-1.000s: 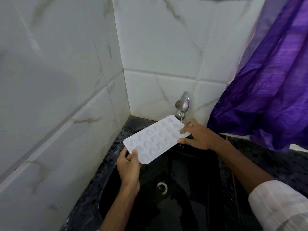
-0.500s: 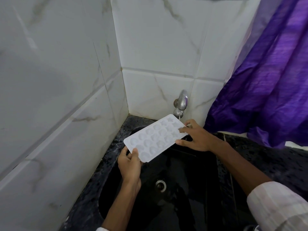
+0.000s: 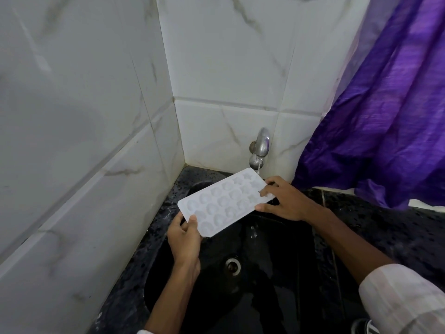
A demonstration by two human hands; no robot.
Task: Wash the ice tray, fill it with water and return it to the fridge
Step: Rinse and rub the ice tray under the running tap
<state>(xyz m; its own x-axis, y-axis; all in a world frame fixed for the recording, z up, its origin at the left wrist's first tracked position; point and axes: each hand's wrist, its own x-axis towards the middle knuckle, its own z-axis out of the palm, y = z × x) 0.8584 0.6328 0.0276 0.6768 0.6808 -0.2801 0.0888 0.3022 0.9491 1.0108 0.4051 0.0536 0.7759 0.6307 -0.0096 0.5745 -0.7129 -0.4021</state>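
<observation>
We're at the sink stage of this job. The white plastic ice tray (image 3: 224, 203), with its rows of round and star-shaped moulds, is held face-up over the black sink basin (image 3: 265, 300), its far corner just under the chrome wall tap (image 3: 262, 145). A thin stream of water (image 3: 258, 168) falls from the spout onto that corner, so I read this as the washing, or possibly the very start of filling; it's hard to call which. The left hand (image 3: 184, 239) grips the near corner, thumb pressed on top of the rim with the rest of the hand beneath. The right hand (image 3: 286, 201) holds the far end, with bent fingers (image 3: 266, 194) on top by the last moulds and the thumb along the side edge. I can't tell whether those fingers are rubbing or just steadying. Nor can I make out whether any mould has water in it; they all look pale and dull. So the tray is at the sink, the water is on and the wash looks to be in hand. Left to do, as I judge it: finish rinsing, hold the tray level so every mould fills, shut the tap, then carry it flat to the fridge, which is nowhere in view. The black speckled stone counter (image 3: 385, 232) rings the basin.
</observation>
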